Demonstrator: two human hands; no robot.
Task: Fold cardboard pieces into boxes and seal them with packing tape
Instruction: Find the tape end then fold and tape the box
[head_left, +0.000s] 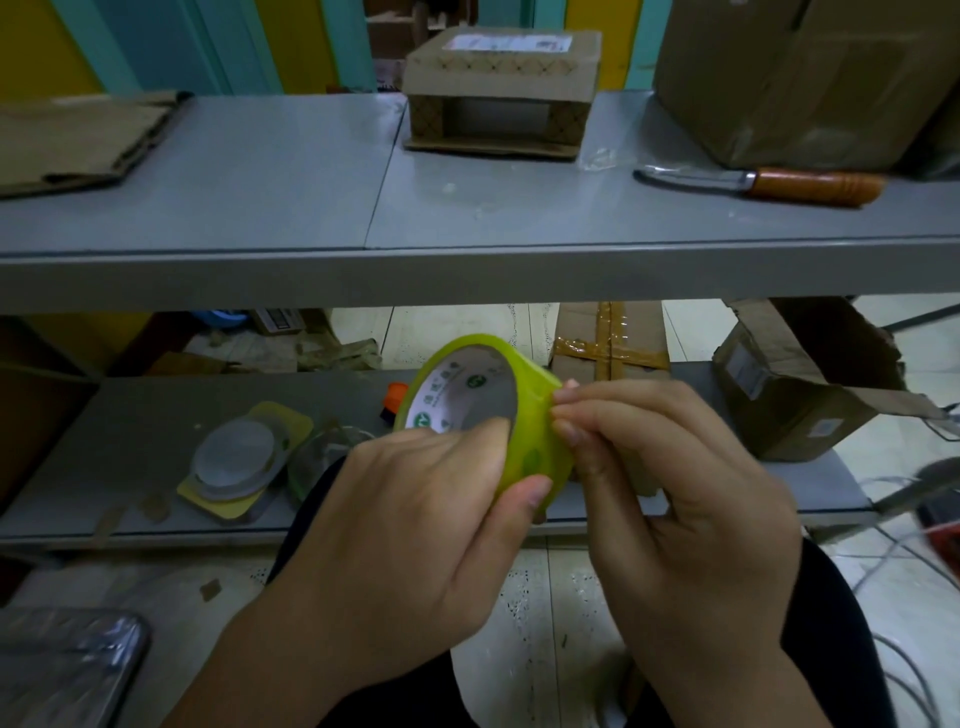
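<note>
Left hand (415, 499) is gripping a green tape roll (485, 415) while right hand (670, 467) fingertips are pinching its edge, below a grey bench (260, 197) bearing boxes (501, 88).

Grey upper shelf (260, 197) with flattened cardboard (78, 137), small box (498, 88), large box (795, 78), wooden-handled knife (769, 183).

Nothing here reads clearly. The tape roll (530, 457) has a white core (441, 400) with green round logos and blurred characters. The shelf box (498, 88) wears a white shipping label (506, 42), and the torn box (779, 410) has two small labels (745, 371), all illegible.
</note>
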